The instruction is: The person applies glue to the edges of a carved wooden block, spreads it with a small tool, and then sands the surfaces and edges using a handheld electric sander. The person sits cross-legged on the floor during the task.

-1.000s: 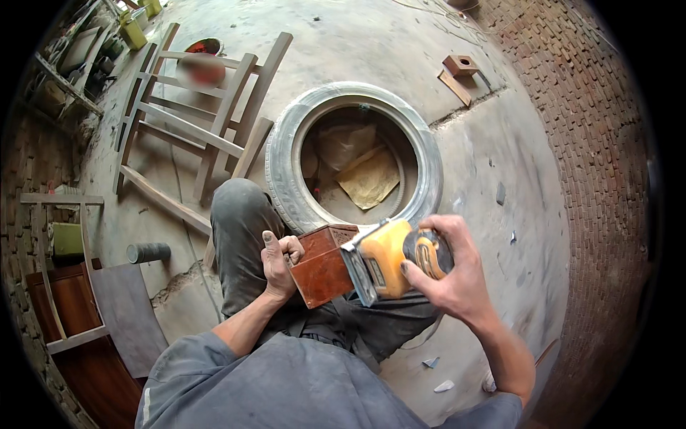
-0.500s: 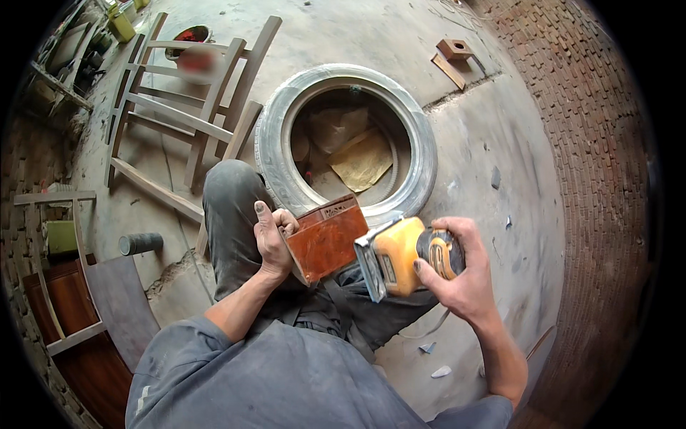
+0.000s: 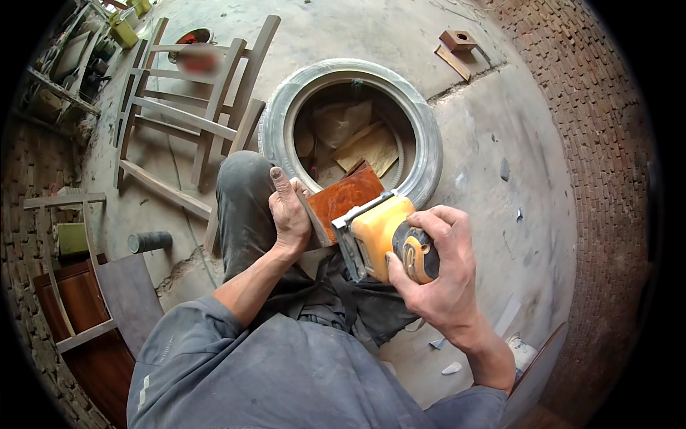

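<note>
A reddish-brown wooden piece point(image 3: 346, 197) with a smooth, shiny face is tilted over my lap. Its left edge is gripped by my left hand point(image 3: 289, 213), with the thumb sticking up and the fingers partly hidden behind the wood. My right hand point(image 3: 444, 275) is wrapped round the dark grip of a yellow electric sander point(image 3: 384, 227). The sander is turned on its side, its flat pad facing left toward the wood. In this view the pad overlaps the wood's right end; whether they touch I cannot tell.
Before my knees lies a big tyre point(image 3: 423, 136) with paper and plastic inside. Bare wooden chair frames point(image 3: 214, 107) stand at the left, near a dark cylinder point(image 3: 150, 242) and a grey panel point(image 3: 128, 297). A brick point(image 3: 458, 40) lies far right, by the brick-patterned surface point(image 3: 572, 71).
My right hand has brought the sander left, closer to the wooden piece. My left hand has tilted the piece, so its printed-looking upper edge no longer shows. The whole view has shifted slightly.
</note>
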The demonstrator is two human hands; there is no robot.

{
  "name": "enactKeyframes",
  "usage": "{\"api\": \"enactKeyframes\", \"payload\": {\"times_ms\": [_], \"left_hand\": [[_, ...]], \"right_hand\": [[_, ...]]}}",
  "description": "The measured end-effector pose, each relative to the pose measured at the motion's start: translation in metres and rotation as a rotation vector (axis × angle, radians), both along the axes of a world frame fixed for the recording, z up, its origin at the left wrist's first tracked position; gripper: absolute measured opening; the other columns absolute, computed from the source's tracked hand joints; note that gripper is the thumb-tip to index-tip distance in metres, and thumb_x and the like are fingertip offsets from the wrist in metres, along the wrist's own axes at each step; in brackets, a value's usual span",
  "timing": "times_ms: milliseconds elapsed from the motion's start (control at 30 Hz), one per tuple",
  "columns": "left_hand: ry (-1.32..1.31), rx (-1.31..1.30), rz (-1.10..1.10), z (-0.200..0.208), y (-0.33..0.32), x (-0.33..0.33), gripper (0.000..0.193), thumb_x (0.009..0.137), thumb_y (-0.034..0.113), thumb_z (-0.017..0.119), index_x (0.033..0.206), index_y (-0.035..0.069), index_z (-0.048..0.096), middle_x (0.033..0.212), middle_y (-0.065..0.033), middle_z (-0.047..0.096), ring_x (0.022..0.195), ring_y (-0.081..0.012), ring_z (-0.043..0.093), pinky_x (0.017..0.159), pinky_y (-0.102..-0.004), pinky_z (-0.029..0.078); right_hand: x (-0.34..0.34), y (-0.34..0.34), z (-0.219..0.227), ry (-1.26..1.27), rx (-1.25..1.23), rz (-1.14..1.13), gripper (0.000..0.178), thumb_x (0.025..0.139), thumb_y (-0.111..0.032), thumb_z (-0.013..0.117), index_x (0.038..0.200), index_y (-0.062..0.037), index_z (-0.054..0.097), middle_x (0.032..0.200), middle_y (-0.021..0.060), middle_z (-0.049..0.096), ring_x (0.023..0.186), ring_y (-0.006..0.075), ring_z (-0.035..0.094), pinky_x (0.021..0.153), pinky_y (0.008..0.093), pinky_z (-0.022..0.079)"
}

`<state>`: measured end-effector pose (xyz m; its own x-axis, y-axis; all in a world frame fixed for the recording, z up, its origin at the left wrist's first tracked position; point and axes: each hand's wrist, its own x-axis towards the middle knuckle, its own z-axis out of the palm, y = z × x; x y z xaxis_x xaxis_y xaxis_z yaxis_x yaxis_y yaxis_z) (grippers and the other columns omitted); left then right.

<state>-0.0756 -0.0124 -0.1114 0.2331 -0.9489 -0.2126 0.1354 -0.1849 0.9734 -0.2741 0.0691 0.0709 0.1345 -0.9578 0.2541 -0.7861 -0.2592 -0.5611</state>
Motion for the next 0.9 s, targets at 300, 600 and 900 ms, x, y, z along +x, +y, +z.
{"api": "enactKeyframes", "payload": {"times_ms": [300, 600, 900], "left_hand": [[0.048, -0.044, -0.017, 0.006, -0.001, -0.007, 0.083, 0.111, 0.069, 0.025, 0.061, 0.005, 0.044, 0.06, 0.0012, 0.042, 0.062, -0.011, 0.037, 0.062, -0.0299, 0.037], [-0.004, -0.072, -0.039, 0.004, 0.008, -0.01, 0.083, 0.11, 0.071, 0.026, 0.061, 0.007, 0.045, 0.059, 0.0027, 0.043, 0.059, -0.0088, 0.037, 0.058, -0.0286, 0.033], [0.055, -0.035, -0.021, 0.003, 0.004, -0.01, 0.083, 0.112, 0.065, 0.028, 0.06, 0.003, 0.042, 0.059, 0.0007, 0.043, 0.062, -0.0108, 0.038, 0.06, -0.0318, 0.037]], "right_hand": [[-0.016, -0.02, 0.004, 0.031, 0.048, -0.064, 0.052, 0.078, -0.008, 0.083, 0.126, -0.0066, 0.064, 0.121, 0.0171, 0.057, 0.107, 0.034, 0.066, 0.09, 0.043, 0.056], [-0.02, -0.029, 0.011, 0.074, 0.115, -0.082, 0.048, 0.081, -0.009, 0.081, 0.126, -0.0085, 0.065, 0.119, 0.0177, 0.057, 0.104, 0.0368, 0.067, 0.088, 0.043, 0.057], [0.002, -0.016, 0.017, 0.05, 0.096, -0.011, 0.05, 0.079, -0.009, 0.081, 0.127, -0.0073, 0.065, 0.119, 0.0164, 0.057, 0.101, 0.0346, 0.068, 0.085, 0.0423, 0.058]]}}
